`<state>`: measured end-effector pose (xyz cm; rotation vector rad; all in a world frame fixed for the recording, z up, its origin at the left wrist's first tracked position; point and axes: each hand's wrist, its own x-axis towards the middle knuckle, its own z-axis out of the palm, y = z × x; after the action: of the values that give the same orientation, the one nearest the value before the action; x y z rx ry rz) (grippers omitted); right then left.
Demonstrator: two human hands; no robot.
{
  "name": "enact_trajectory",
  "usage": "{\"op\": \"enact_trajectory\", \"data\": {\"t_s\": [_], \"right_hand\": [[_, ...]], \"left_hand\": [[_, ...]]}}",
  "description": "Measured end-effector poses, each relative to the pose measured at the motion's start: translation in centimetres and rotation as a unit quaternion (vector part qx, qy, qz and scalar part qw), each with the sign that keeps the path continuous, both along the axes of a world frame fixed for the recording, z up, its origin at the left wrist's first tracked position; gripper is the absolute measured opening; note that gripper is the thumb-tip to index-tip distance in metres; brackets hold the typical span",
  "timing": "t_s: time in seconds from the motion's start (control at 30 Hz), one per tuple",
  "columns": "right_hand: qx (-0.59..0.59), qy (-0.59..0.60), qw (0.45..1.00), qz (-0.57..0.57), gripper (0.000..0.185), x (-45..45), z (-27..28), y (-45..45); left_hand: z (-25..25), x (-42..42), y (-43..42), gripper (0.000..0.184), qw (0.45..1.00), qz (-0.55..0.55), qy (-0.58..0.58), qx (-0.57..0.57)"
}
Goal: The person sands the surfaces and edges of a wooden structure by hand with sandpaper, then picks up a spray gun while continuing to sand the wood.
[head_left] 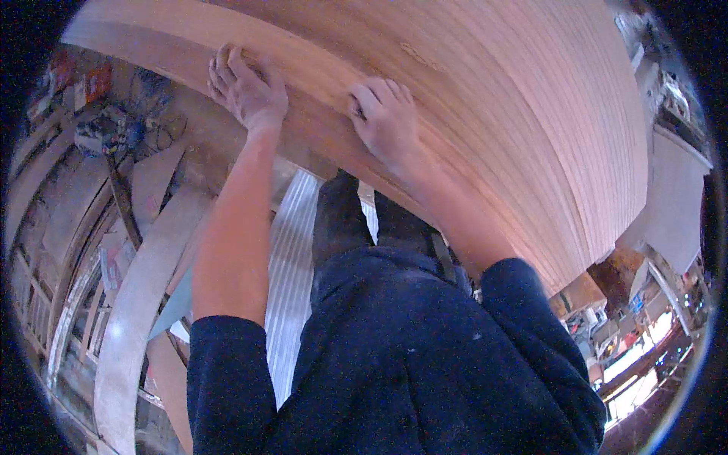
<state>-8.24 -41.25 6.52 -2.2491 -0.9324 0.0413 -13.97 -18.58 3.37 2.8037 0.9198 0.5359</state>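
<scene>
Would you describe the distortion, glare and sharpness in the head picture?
Head view: strong fisheye bending inside a dark round border; blown-out glare at lower right; speckled noise on the dark clothing; left hand and right hand slightly soft, grain on the wooden surface readable.

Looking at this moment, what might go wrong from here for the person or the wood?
Bare fingers: the left hand and right hand rest ungloved on the wooden panel, so a splinter seems possible.
Legs: they stand close to the panel's near edge, so they might be knocked if it shifted.
Footing: a ridged sheet lies beside them and might catch a step.
</scene>
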Motion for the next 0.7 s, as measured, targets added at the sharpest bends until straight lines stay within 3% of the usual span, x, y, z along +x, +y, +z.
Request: {"op": "enact_trajectory", "data": {"t_s": [0.13,0.23,0.3,0.33,0.4,0.47,0.57,0.7], "right_hand": [[-0.082,0.033,0.996,-0.017,0.02,-3.2,0.9,-13.1],[-0.097,0.031,0.994,-0.023,0.02,-3.3,2.1,-13.5],[-0.06,0.008,0.997,-0.038,0.018,-2.8,0.2,-7.7],[-0.035,0.062,0.997,-0.008,0.02,-1.8,-0.1,-3.7],[0.054,-0.003,0.998,-0.012,0.028,-0.4,-1.3,4.7],[0.006,0.019,1.0,-0.005,0.027,0.8,-1.1,9.8],[0.011,0.007,1.0,-0.006,0.026,-0.2,-1.6,6.0],[-0.06,0.049,0.997,-0.026,0.033,-4.0,1.4,-11.9]], "left_hand": [[0.0,-0.1,0.0,0.051,1.0,0.018,0.016,0.014],[0.4,0.0,-0.2,0.051,1.0,0.022,0.018,0.002],[0.6,0.0,0.0,0.05,1.0,0.015,0.016,0.006],[0.6,0.0,0.0,0.049,1.0,0.011,0.014,0.008],[0.2,-0.1,0.3,0.048,1.0,0.014,0.021,-0.003],[-0.1,-0.2,0.3,0.047,0.999,0.016,0.03,-0.02],[0.0,-0.4,0.4,0.046,0.999,0.007,0.024,-0.023],[-0.1,-0.5,0.3,0.044,1.0,-0.014,-0.005,0.014]]}}
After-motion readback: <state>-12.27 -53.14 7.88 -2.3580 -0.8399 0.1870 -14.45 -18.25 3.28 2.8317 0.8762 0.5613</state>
